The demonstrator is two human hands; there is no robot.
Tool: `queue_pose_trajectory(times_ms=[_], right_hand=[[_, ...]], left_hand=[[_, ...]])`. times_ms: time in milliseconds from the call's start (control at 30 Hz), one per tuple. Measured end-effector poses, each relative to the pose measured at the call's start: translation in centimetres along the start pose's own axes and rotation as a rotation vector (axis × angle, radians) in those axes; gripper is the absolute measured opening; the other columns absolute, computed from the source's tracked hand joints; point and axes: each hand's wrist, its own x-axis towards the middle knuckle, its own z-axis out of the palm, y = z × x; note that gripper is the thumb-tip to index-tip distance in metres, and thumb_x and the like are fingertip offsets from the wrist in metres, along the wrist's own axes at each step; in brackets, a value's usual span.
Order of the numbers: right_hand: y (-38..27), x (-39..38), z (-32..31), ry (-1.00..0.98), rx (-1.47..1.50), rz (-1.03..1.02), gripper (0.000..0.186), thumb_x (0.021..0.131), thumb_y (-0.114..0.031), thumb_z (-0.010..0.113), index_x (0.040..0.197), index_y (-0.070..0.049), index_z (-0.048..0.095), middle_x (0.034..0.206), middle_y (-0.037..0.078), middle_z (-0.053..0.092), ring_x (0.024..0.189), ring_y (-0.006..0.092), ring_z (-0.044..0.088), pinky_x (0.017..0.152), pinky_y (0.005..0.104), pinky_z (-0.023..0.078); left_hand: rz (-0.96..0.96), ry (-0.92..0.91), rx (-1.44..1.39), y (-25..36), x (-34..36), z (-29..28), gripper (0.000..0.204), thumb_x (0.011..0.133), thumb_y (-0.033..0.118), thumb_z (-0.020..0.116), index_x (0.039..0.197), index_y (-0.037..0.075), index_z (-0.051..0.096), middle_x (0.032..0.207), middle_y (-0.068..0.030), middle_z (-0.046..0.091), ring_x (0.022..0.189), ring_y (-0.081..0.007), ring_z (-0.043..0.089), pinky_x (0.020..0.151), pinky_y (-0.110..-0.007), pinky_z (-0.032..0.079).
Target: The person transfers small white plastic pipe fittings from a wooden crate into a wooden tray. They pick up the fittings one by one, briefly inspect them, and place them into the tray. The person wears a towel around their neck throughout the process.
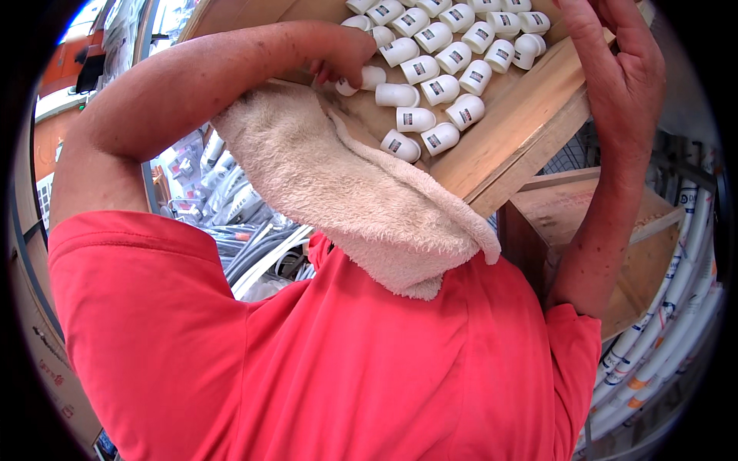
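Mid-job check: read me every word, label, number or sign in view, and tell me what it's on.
I won't copy printed text, but I can say where it stands.
White pipe elbows: small dark labels, too small to read reliably.
White pipes: dark and orange markings, not transcribed.
Brown carton: reddish print, too blurred to read.

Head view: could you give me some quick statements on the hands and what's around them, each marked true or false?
1. The left hand touches a white fitting. True.
2. The right hand is down among the fittings. False: it is at the right wall of the wooden tray.
3. The beige towel lies over the tray's near side. True.
4. The fittings are all unlabelled. False: many carry dark labels.
5. The person's shirt is blue. False: it is red.
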Motion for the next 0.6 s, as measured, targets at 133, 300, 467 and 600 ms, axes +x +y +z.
queue_pose_trajectory(times_ms=[133, 300, 467, 600], right_hand=[[-0.33, -0.07, 0.05, 0.011, -0.006, 0.03, 0.022, 0.1, -0.007, 0.058, 0.119, 0.0, 0.065, 0.093, 0.005, 0.07, 0.088, 0.0098, 0.066, 0.081, 0.0239, 0.051], [-0.55, -0.14, 0.13, 0.016, 0.021, 0.052, 0.021, 0.1, -0.007, 0.058, 0.119, 0.0, 0.065, 0.093, 0.005, 0.07, 0.087, 0.0093, 0.066, 0.081, 0.0235, 0.05], [-0.36, -0.17, -0.01, 0.009, -0.016, 0.045, 0.021, 0.101, -0.008, 0.058, 0.119, 0.0, 0.066, 0.093, 0.005, 0.07, 0.087, 0.0094, 0.065, 0.081, 0.0234, 0.05], [-0.25, -0.11, -0.09, 0.005, -0.004, 0.04, 0.021, 0.101, -0.008, 0.059, 0.12, 0.0, 0.065, 0.094, 0.004, 0.07, 0.088, 0.0096, 0.065, 0.081, 0.0236, 0.051]], left_hand=[[0.009, 0.057, -0.009, 0.73, -0.24, -0.42, 0.034, 0.088, 0.027, 0.073, 0.105, -0.002, 0.068, 0.081, -0.0134, 0.07, 0.061, -0.0216, 0.068, 0.052, -0.035, 0.054], [0.033, 0.05, -0.066, 0.44, -0.2, -0.1, 0.033, 0.089, 0.028, 0.072, 0.105, -0.001, 0.068, 0.083, -0.0116, 0.07, 0.062, -0.0203, 0.067, 0.055, -0.036, 0.055], [-0.008, 0.005, -0.051, 0.35, 0.33, -0.25, 0.03, 0.089, 0.026, 0.072, 0.1, -0.002, 0.069, 0.082, -0.0121, 0.071, 0.062, -0.0226, 0.07, 0.055, -0.038, 0.057], [0.047, -0.007, -0.012, 0.27, 0.62, -0.51, 0.028, 0.089, 0.022, 0.072, 0.096, -0.005, 0.07, 0.08, -0.0134, 0.072, 0.061, -0.0257, 0.073, 0.055, -0.041, 0.061]])
